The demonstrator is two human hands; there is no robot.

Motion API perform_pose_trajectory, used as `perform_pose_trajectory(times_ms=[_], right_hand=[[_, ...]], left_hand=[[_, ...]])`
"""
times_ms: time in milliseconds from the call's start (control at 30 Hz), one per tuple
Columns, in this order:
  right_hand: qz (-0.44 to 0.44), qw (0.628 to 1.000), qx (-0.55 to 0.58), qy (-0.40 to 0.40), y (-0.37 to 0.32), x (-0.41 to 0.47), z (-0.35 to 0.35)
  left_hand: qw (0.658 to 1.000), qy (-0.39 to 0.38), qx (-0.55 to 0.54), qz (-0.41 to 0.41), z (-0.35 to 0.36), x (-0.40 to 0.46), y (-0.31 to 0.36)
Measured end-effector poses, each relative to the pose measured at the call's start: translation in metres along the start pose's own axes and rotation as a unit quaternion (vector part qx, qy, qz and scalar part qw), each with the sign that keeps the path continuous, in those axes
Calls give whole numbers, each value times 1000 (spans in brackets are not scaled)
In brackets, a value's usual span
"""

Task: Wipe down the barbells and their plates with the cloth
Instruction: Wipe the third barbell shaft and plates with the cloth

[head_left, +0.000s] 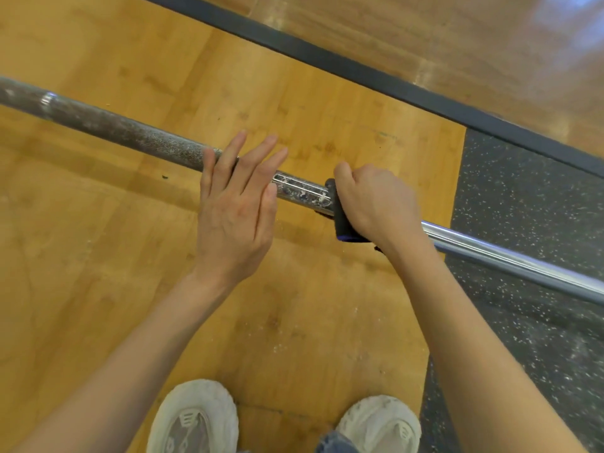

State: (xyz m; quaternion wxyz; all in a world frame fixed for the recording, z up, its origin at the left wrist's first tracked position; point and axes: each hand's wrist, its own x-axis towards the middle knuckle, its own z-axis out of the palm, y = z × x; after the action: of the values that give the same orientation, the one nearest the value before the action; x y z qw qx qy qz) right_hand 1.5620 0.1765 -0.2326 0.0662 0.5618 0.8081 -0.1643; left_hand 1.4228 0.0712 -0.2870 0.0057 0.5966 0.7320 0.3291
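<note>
A wooden platform floor of honey-coloured boards fills most of the view, scattered with pale dust and a few dark crumbs. On the right it meets a black rubber mat speckled with white. A dark strip runs diagonally across the far side, and beyond it lies a paler, glossy wooden floor.

The barbell crosses the scene from the far left to the near right, raised above the platform, with its shadow on the boards below. Its left stretch is dull, dark and knurled, with whitish chalk marks. The short part between the two hands is smooth and smeared with white residue. The right stretch, over the mat, is bright and shiny. No plates and no containers are in view.

Two bare forearms reach in from the near edge. The left hand lies over the bar with its fingers straight and slightly spread, pointing away from the person; the palm seems to rest on the bar, though the contact itself is hidden.

The right hand is curled tightly around the bar, gripping the cloth against it. The cloth is dark, with a blue edge showing at its near end, and wraps the bar just left of the knuckles.

At the near edge stand two worn white shoes, toes on the platform, with a bit of blue denim by the right one.
</note>
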Motion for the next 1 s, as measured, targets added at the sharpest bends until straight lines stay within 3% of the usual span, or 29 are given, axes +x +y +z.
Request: perform_pose_trajectory(times_ms=[67, 133, 233, 333, 367, 400, 500, 533, 600, 700, 800, 900, 1000], right_hand=[[-73, 981, -20, 178, 8, -28, 24], [-74, 960, 0, 269, 16, -62, 51], [-78, 961, -3, 264, 16, -47, 44], [-26, 997, 9, 74, 10, -17, 11], [-37, 998, 20, 55, 15, -17, 11], [-61, 995, 20, 81, 23, -22, 13], [-100, 958, 14, 268, 50, -58, 34], [-93, 952, 18, 289, 54, -65, 45], [-88, 951, 20, 297, 48, -67, 64], [-144, 941, 16, 305, 9, -57, 74], [-179, 932, 10, 316, 14, -51, 77], [-133, 934, -8, 331, 43, -62, 77], [-111, 935, -1, 337, 26, -60, 80]], left_hand=[[1000, -8, 0, 4, -2, -1, -2], [1000, -12, 6, 6, -4, -1, -2], [1000, -19, 16, 5, -6, -2, -1], [1000, -17, 15, -1, -6, -3, 1], [1000, -14, 16, -4, -6, -3, 0], [1000, -5, 20, -12, -6, -3, -2], [998, 24, 26, -52, -8, -4, -12], [998, 29, 23, -58, -7, -3, -14], [997, 31, 14, -66, -5, -1, -12], [997, 24, 25, -73, -5, 0, -10], [997, -8, 36, -66, -12, 0, -12], [997, -35, 25, -66, -20, 2, -12], [996, -59, 24, -59, -25, 3, -14]])
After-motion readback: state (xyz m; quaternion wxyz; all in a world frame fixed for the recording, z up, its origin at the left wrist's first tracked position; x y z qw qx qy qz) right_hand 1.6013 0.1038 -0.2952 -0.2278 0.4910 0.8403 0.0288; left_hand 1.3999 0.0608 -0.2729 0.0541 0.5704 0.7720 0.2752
